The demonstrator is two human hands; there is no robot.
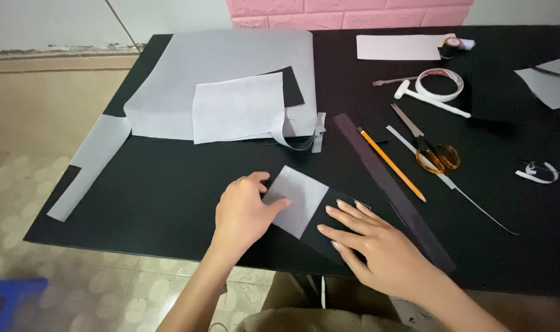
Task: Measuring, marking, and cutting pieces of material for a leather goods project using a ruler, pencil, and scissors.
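A small pale grey paper piece [299, 198] lies on a black sheet piece [329, 230] near the table's front edge. My left hand [243, 212] rests flat at the paper's left edge, thumb and fingertips touching it. My right hand [375, 243] presses flat on the black piece to the right of the paper, fingers spread. Neither hand grips anything.
The black table [157, 190] carries large grey sheets [231, 86], a long dark strip [390, 184], a yellow pencil [390, 165], orange-handled scissors [433, 150], a tape roll [440, 84], a white tool [430, 99] and paper scraps [538, 173]. Tiled floor lies left.
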